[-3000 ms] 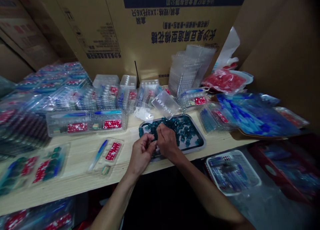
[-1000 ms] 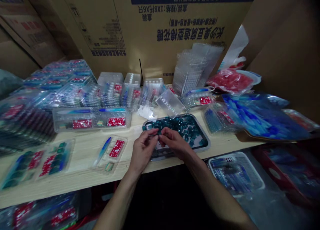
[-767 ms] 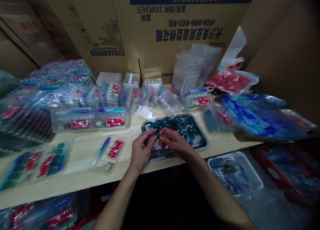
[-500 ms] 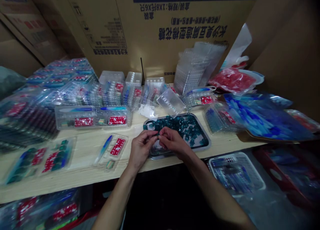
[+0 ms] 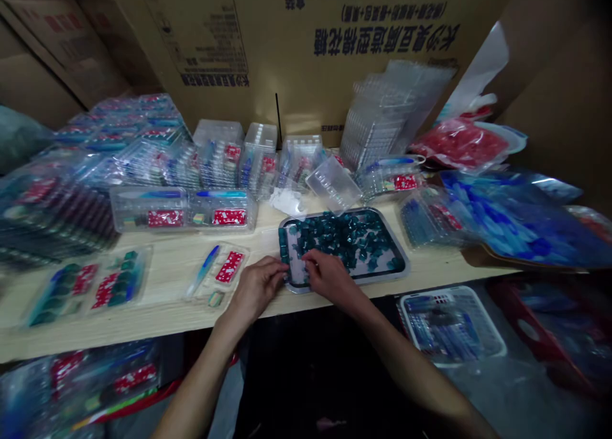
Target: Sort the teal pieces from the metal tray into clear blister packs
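A metal tray (image 5: 400,271) full of small teal pieces (image 5: 351,238) sits on the light wooden table near its front edge. My left hand (image 5: 255,288) is at the tray's near left corner, fingers curled and pinched together. My right hand (image 5: 326,277) lies over the tray's near left part, fingers bent down among the teal pieces. What either hand pinches is too small to make out. To the left of my left hand lies an open clear blister pack (image 5: 216,277) holding a blue pen-like item and a red card.
Filled clear packs (image 5: 184,208) and stacks of them (image 5: 52,203) crowd the table's left and back. Empty clear trays (image 5: 382,117), a red bag (image 5: 459,143) and blue bags (image 5: 502,219) lie at the right. A white basket (image 5: 449,327) sits below. Cardboard boxes (image 5: 306,50) form the back wall.
Both hands were raised and pinching together over the tray's near edge; now they have lowered and parted slightly, the right onto the tray, the left to its corner. The view has tilted down.
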The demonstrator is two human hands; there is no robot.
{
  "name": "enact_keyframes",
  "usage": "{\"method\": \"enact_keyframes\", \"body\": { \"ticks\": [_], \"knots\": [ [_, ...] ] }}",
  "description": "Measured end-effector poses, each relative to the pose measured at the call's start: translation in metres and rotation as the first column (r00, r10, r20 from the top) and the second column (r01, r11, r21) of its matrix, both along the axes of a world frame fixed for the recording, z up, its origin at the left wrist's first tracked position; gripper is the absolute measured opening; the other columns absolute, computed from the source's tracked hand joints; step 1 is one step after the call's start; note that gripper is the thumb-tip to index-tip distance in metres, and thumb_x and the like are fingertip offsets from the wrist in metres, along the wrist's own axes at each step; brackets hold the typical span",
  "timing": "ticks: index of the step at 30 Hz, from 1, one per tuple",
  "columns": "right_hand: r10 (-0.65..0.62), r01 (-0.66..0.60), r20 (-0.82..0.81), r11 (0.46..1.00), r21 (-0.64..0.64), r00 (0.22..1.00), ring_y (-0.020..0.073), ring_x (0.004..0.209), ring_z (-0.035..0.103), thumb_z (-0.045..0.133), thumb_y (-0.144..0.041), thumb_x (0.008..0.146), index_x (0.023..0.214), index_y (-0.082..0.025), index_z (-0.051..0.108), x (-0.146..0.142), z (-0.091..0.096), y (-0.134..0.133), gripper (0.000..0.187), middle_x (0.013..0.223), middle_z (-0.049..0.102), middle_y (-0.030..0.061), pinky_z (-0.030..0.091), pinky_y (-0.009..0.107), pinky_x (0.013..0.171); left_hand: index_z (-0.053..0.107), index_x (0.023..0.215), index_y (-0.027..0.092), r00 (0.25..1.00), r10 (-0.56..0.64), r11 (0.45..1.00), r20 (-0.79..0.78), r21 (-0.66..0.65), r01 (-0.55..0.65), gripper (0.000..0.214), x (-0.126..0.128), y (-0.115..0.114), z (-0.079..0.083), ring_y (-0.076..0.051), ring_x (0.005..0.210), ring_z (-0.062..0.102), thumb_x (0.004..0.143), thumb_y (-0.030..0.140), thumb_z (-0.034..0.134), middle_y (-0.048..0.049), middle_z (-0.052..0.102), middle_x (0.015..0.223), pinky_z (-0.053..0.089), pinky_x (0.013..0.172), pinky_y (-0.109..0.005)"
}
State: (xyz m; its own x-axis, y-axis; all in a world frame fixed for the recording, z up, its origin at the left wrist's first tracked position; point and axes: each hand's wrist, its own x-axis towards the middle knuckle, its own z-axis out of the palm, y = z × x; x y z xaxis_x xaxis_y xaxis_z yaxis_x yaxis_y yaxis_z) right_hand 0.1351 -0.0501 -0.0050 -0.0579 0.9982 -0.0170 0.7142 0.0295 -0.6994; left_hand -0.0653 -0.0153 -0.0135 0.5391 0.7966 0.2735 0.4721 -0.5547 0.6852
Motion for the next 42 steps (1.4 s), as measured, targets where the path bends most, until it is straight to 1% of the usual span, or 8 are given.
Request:
{"method": "enact_keyframes", "body": {
  "ticks": [8, 17, 22, 28, 32, 34, 37, 42],
  "knots": [
    [-0.041, 0.035, -0.091, 0.997, -0.066, 0.995, 0.0156, 0.070, 0.065, 0.047, -0.012, 0.088, 0.098, -0.019, 0.062, -0.009, -0.020, 0.004, 0.020, 0.072, 0.068, 0.0011, 0.046, 0.025, 0.071, 0.072, 0.104, 0.021, 0.986, 0.016, 0.958, -0.163, 0.284, 0.032, 0.028, 0.010, -0.014, -0.028, -0.016, 0.085, 0.064, 0.091, 0.012, 0.050, -0.0072, 0.066, 0.097, 0.055, 0.071, -0.025],
    [-0.189, 0.139, -0.322, 0.975, -0.170, 0.928, 0.0152, 0.056, 0.061, 0.052, -0.024, 0.086, 0.110, -0.020, 0.057, -0.015, -0.058, 0.015, 0.024, 0.064, 0.063, -0.0030, 0.047, 0.026, 0.055, 0.065, 0.116, 0.018, 0.989, 0.127, 0.926, -0.080, 0.366, -0.090, 0.026, 0.007, -0.035, -0.041, -0.020, 0.095, 0.066, 0.096, 0.016, 0.048, -0.0113, 0.068, 0.103, 0.059, 0.082, -0.033],
    [-0.161, 0.132, -0.244, 0.982, -0.131, 0.956, 0.0156, 0.056, 0.059, 0.054, -0.022, 0.081, 0.101, -0.019, 0.058, -0.018, -0.052, 0.021, 0.020, 0.060, 0.059, -0.0031, 0.042, 0.025, 0.054, 0.060, 0.128, 0.020, 0.991, 0.108, 0.947, -0.079, 0.312, -0.079, 0.037, 0.004, -0.042, -0.040, -0.022, 0.106, 0.065, 0.097, 0.015, 0.042, -0.0146, 0.066, 0.115, 0.059, 0.088, -0.037],
    [-0.168, 0.140, -0.345, 0.985, -0.104, 0.923, 0.0154, 0.050, 0.053, 0.049, -0.025, 0.081, 0.106, -0.019, 0.055, -0.025, -0.035, 0.015, 0.027, 0.059, 0.056, -0.0054, 0.040, 0.026, 0.050, 0.043, 0.142, 0.021, 0.969, 0.231, 0.966, 0.086, 0.100, -0.239, 0.046, -0.004, -0.048, -0.011, -0.022, 0.115, 0.062, 0.096, 0.021, 0.047, -0.0144, 0.061, 0.128, 0.054, 0.097, -0.040],
    [-0.078, 0.055, -0.455, 0.997, -0.062, 0.887, 0.0151, 0.052, 0.055, 0.049, -0.033, 0.087, 0.117, -0.018, 0.050, -0.044, -0.006, 0.004, 0.034, 0.066, 0.060, -0.0030, 0.044, 0.027, 0.053, 0.030, 0.151, 0.020, 0.991, 0.132, 0.976, -0.019, 0.176, -0.126, 0.072, -0.007, -0.052, -0.001, -0.031, 0.136, 0.045, 0.086, 0.025, 0.061, -0.0186, 0.047, 0.147, 0.043, 0.110, -0.052],
    [0.048, -0.048, -0.478, 0.999, 0.013, 0.877, 0.0156, 0.061, 0.058, 0.048, -0.036, 0.090, 0.122, -0.017, 0.050, -0.056, 0.009, 0.001, 0.038, 0.074, 0.062, -0.0005, 0.047, 0.029, 0.060, 0.028, 0.151, 0.018, 0.982, 0.186, 0.958, 0.036, 0.216, -0.189, 0.066, -0.009, -0.051, -0.002, -0.030, 0.137, 0.046, 0.090, 0.021, 0.054, -0.0199, 0.048, 0.146, 0.043, 0.110, -0.051],
    [0.187, -0.161, -0.439, 0.982, 0.098, 0.879, 0.0179, 0.081, 0.062, 0.046, -0.035, 0.093, 0.130, -0.020, 0.050, -0.071, 0.024, 0.003, 0.040, 0.096, 0.065, 0.0047, 0.050, 0.033, 0.075, 0.038, 0.144, 0.018, 0.896, 0.396, 0.898, 0.202, 0.120, -0.424, 0.048, -0.023, -0.048, -0.002, -0.024, 0.130, 0.054, 0.096, 0.020, 0.043, -0.0176, 0.057, 0.137, 0.045, 0.108, -0.044],
    [0.283, -0.245, -0.102, 0.928, 0.280, 0.954, 0.0265, 0.124, 0.049, 0.046, -0.024, 0.091, 0.139, -0.019, 0.050, -0.094, 0.017, 0.022, 0.048, 0.134, 0.053, 0.0146, 0.039, 0.045, 0.107, 0.027, 0.148, 0.023, 0.538, 0.713, 0.692, 0.448, -0.329, -0.643, 0.059, -0.064, -0.045, 0.006, -0.016, 0.089, 0.070, 0.094, 0.029, 0.049, -0.0110, 0.067, 0.117, 0.057, 0.080, -0.031]
  ]
}}
